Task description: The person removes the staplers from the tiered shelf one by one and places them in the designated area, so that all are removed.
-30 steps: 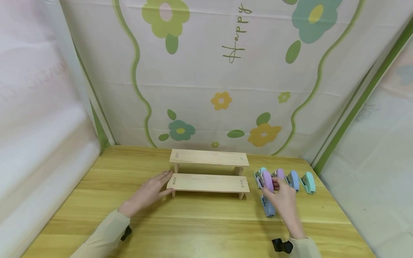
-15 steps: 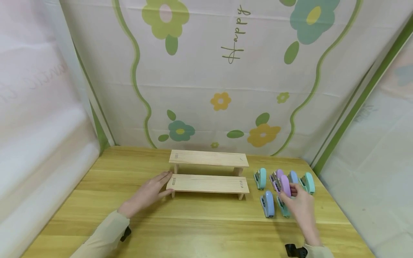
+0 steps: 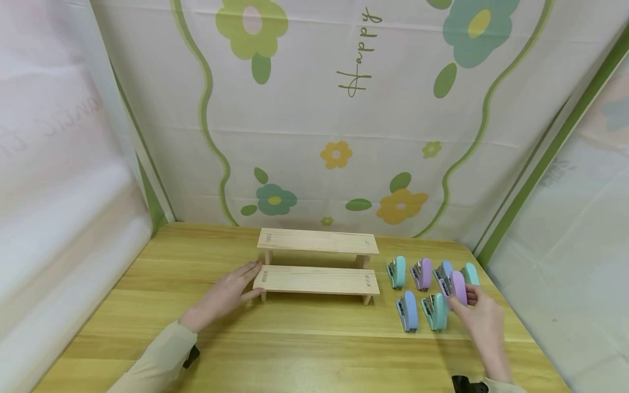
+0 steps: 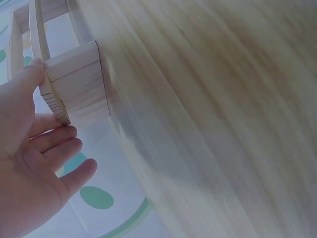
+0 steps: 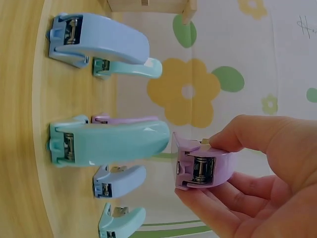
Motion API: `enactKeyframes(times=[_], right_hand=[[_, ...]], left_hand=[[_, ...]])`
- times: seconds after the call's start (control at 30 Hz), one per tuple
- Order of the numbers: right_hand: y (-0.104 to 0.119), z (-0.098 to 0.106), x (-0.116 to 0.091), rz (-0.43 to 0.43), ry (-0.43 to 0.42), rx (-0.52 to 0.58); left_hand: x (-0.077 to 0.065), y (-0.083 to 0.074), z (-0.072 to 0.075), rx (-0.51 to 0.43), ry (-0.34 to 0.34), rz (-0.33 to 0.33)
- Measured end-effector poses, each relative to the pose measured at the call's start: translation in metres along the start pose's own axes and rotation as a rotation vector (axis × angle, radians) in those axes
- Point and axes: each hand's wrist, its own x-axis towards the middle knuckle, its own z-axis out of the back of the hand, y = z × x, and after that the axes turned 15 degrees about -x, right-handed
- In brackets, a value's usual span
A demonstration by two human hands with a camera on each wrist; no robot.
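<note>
In the head view my right hand (image 3: 479, 322) holds a purple stapler (image 3: 458, 287) at its rear, thumb on one side and fingers on the other. The right wrist view shows this purple stapler (image 5: 203, 166) raised off the table. Beside it in the front row stand a teal stapler (image 3: 435, 311) and a blue stapler (image 3: 407, 311). Behind are a teal stapler (image 3: 396, 272), a purple stapler (image 3: 421, 273), a partly covered blue stapler (image 3: 444, 270) and another teal one. My left hand (image 3: 223, 297) grips the left end of the two-tier wooden shelf (image 3: 316, 279), thumb at its front edge.
The shelf's upper board (image 3: 318, 240) stands behind the lower one, near the back of the wooden table (image 3: 295, 349). A flower-printed cloth (image 3: 295, 120) hangs behind, and further cloths close off the left and right sides.
My right hand has carried the purple stapler rightward, from over the left of the stapler group to the right of the front row. The front teal stapler has come into view. My left hand stays put.
</note>
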Motion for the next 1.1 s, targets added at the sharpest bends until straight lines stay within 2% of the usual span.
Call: enactKeyframes(times=[0.47,0.8,1.1], right_hand=[[-0.021,0.003,0.005,-0.005,-0.042,-0.035],[-0.04,-0.006,0.005,-0.004,-0.021,-0.034],[-0.054,-0.016,0.007,-0.028,0.038,-0.035]], left_hand=[[0.0,0.0,-0.001,0.011,-0.006,-0.015],[-0.002,-0.002,0.0,0.022,-0.013,-0.04],[-0.002,-0.003,0.0,0.01,-0.01,-0.02]])
